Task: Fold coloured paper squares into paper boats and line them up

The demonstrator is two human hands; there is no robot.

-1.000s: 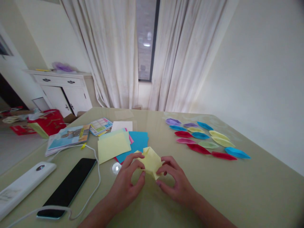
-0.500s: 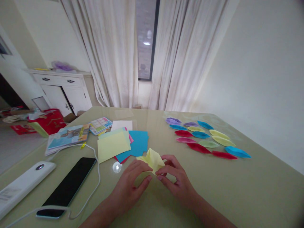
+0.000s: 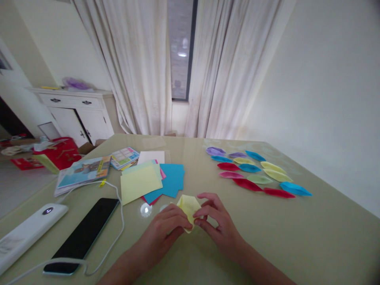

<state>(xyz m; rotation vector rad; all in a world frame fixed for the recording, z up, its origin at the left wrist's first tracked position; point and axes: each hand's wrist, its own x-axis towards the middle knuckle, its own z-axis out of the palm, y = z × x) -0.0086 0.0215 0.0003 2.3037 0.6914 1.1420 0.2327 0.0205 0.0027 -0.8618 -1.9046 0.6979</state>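
I see two bare hands working close together above a glossy, pale olive-green table [image 3: 267,241]. Between them is a pale yellow sheet of folded paper [image 3: 190,204], raised at the near middle of the table, its creased facets tilted up. My left hand [image 3: 163,227] grasps it at the lower left, fingers curled over the edge; the thumb is mostly hidden. My right hand [image 3: 218,223] pinches the lower right edge between thumb and fingertips, with its forefinger lifted and bent. The two sets of fingertips nearly meet at the paper's near corner.

Just beyond my left hand I find loose square sheets, overlapping: pale yellow paper squares [image 3: 141,184] on top, bright blue paper squares [image 3: 173,178] poking out to the right, and a plain white paper sheet [image 3: 151,157] behind. Left of these lie a glossy picture-covered booklet [image 3: 86,170] and a card printed with a colourful grid [image 3: 124,157]. Nearer, a black-screened flat smartphone [image 3: 81,235] rests between a long white plastic device [image 3: 29,233] and a looping white cable [image 3: 122,221].

Across the table's right side, well apart from my right hand, slim pointed folded-paper shapes [image 3: 249,168] lie in slanting rows: purple, blue, red, yellow, pink and pale green. Long cream curtains [image 3: 136,67] hang behind the table.
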